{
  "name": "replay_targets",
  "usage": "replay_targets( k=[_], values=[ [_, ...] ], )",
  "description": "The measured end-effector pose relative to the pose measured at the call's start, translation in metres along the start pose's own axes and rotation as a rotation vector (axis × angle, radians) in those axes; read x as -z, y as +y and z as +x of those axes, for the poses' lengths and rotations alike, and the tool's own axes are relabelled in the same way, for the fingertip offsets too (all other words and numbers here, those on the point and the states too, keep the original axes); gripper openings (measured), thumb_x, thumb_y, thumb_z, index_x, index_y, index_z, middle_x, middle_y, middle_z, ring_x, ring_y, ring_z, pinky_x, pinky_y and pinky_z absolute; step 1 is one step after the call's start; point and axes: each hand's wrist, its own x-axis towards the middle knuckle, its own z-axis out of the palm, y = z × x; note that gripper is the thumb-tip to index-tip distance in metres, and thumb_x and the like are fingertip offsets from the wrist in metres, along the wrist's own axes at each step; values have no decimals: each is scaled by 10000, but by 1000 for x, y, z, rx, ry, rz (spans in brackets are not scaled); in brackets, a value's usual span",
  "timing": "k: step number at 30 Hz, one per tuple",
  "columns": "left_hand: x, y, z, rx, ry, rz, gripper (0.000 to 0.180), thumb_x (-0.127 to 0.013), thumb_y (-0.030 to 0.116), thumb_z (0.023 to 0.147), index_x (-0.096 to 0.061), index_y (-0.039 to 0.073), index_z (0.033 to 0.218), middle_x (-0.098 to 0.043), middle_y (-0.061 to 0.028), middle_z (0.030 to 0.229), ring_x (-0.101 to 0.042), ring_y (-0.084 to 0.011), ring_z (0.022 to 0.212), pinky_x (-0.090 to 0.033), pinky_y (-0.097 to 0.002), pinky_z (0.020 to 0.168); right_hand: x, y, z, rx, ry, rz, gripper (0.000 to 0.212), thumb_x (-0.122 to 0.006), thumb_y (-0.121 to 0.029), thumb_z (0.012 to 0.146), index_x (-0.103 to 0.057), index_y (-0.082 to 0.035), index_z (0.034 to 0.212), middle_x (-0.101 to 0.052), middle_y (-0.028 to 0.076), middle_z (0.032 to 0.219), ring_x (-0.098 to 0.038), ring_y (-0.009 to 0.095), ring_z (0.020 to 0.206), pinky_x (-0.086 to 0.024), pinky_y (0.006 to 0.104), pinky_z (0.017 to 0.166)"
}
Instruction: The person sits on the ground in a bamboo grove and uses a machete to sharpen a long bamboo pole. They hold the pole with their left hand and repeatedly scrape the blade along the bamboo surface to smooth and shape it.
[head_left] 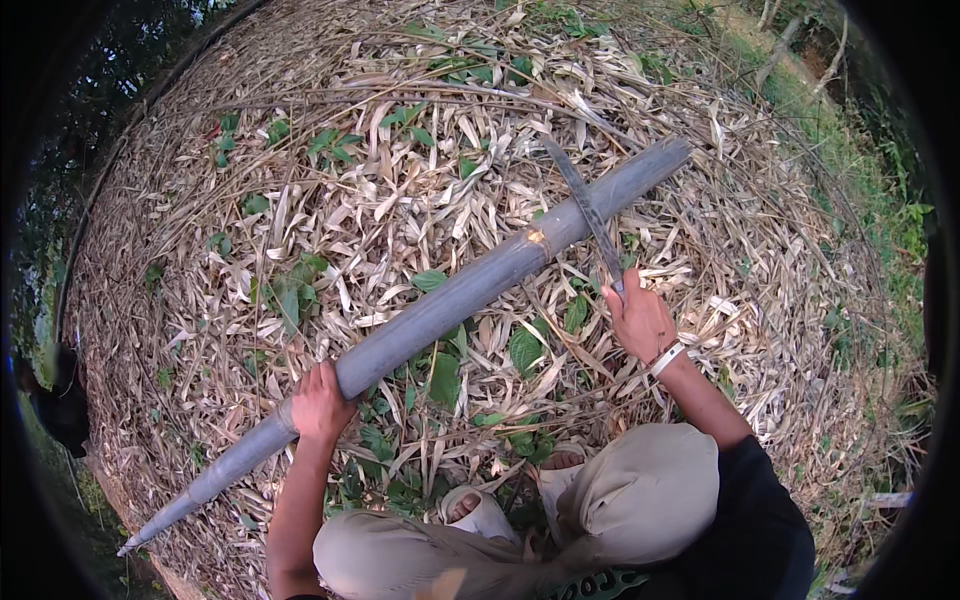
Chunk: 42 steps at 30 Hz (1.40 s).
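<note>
Bamboo pole (440, 305) slants across leaf litter; left hand (320, 405) grips its lower part, right hand (640, 320) clutches knife (585, 210) against it.

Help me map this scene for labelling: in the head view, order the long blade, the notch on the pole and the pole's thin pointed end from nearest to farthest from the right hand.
From the right hand:
1. Long blade, held in it, slanting up across the pole.
2. Notch, up-left on the grey pole.
3. Pointed end, far lower left, beyond the left hand.
</note>
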Motion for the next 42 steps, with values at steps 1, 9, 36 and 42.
replay_targets(
  k=[1, 9, 36, 42],
  values=[
    [2, 1, 1, 8, 24, -1, 645, -888, 336, 641, -554, 60, 1118, -655, -120, 985, -673, -316, 956, -555, -442, 855, 14, -2, -6, 58, -79, -31, 399, -528, -444, 1019, -467, -51, 1051, -661, 237, 718, -655, 487, 670, -509, 594, 609],
    [32, 12, 12, 93, -229, -27, 775, -869, 343, 634, -506, 61, 1258, -673, -171, 1123, -694, -367, 988, -569, -457, 868, 9, 1, -34, 168, -105, 84, 464, -514, -510, 1008, -494, -47, 1038, -649, 233, 652, -655, 477, 638, -512, 590, 613],
    [20, -68, 79, -104, -779, -647, 780, -911, 209, 487, -673, 55, 1215, -733, -113, 1128, -689, -259, 1025, -520, -355, 966, -35, 3, -35, 141, 70, 113, 412, -559, -451, 996, -464, -53, 1049, -655, 248, 682, -663, 471, 649, -524, 575, 586],
    [14, -74, 79, -72, -806, -733, 795, -911, 223, 485, -669, 50, 1222, -733, -121, 1133, -680, -257, 1050, -504, -355, 994, -38, 8, -45, 278, -17, 19, 411, -569, -413, 1001, -435, -28, 1049, -640, 255, 671, -653, 475, 652, -510, 567, 579]
  ],
)
